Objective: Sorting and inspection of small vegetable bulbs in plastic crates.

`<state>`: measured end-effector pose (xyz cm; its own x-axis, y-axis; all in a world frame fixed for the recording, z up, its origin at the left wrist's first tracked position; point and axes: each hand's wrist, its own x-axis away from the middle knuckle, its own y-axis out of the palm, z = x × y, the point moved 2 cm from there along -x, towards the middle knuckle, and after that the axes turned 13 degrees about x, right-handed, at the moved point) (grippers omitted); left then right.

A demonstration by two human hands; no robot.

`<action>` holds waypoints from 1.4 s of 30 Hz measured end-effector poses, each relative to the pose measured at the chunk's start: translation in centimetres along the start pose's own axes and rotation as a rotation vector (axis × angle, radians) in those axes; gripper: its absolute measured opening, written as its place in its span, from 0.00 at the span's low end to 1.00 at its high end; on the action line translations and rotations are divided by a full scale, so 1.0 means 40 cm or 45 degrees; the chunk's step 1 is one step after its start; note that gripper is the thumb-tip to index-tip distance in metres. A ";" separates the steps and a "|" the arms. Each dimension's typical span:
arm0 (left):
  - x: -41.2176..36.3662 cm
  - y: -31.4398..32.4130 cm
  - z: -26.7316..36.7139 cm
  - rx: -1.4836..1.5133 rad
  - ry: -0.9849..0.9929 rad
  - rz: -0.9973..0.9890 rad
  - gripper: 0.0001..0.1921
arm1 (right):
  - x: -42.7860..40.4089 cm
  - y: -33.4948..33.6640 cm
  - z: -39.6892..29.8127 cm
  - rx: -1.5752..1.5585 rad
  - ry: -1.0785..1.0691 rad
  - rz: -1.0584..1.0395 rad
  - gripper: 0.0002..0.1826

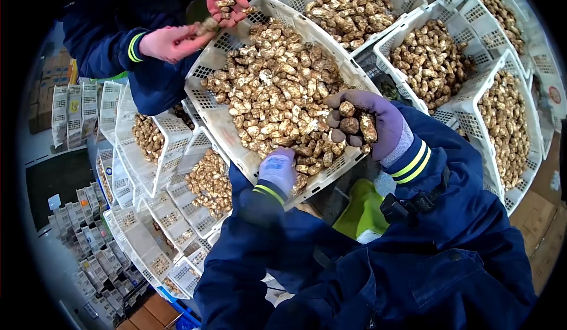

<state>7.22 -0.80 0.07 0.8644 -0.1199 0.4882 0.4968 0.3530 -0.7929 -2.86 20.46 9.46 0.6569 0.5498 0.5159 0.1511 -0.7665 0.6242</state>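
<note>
A white perforated plastic crate point(217, 104) in front of me holds a heap of stubby brown-and-cream mushrooms point(283, 95), which look like matsutake. My right hand point(386, 119), in a purple glove with darkened fingers, is turned palm up over the crate's right wall. Several mushrooms point(349, 125) rest in its curled fingers. At the near side of the crate, my left hand point(277, 169) in a lavender glove reaches over the rim into the heap. Its fingertips are partly hidden among the mushrooms, so whether it grips one is unclear.
Across the crate, a co-worker's pink-gloved hands point(177, 44) hold a few mushrooms. More mushroom-filled crates stand at right point(432, 59), at the back point(350, 13) and at left point(210, 183). A green object point(365, 206) is below my right forearm. Cardboard boxes point(531, 223) lie at far right.
</note>
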 end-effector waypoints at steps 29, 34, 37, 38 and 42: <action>0.001 -0.087 -0.071 2.647 -0.093 -0.162 0.13 | 0.060 0.053 0.234 0.831 0.630 -0.776 0.08; -0.021 -0.338 0.412 1.715 0.428 -0.232 0.18 | 0.077 0.034 0.311 0.833 0.681 -0.740 0.09; -0.018 -0.425 0.545 1.648 0.517 -0.389 0.19 | 0.048 0.029 0.327 0.749 0.757 -0.840 0.09; -0.066 -0.377 0.464 1.809 0.462 -0.167 0.18 | 0.039 0.026 0.344 0.754 0.772 -0.853 0.08; -0.096 -0.195 0.101 1.447 -0.186 0.188 0.17 | 0.072 0.044 0.350 1.024 0.349 -0.926 0.12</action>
<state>-0.27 0.67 5.85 0.8543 0.0747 0.5144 -0.0291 0.9949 -0.0963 9.65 16.04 3.83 0.0478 0.9331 0.3564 0.9319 -0.1701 0.3203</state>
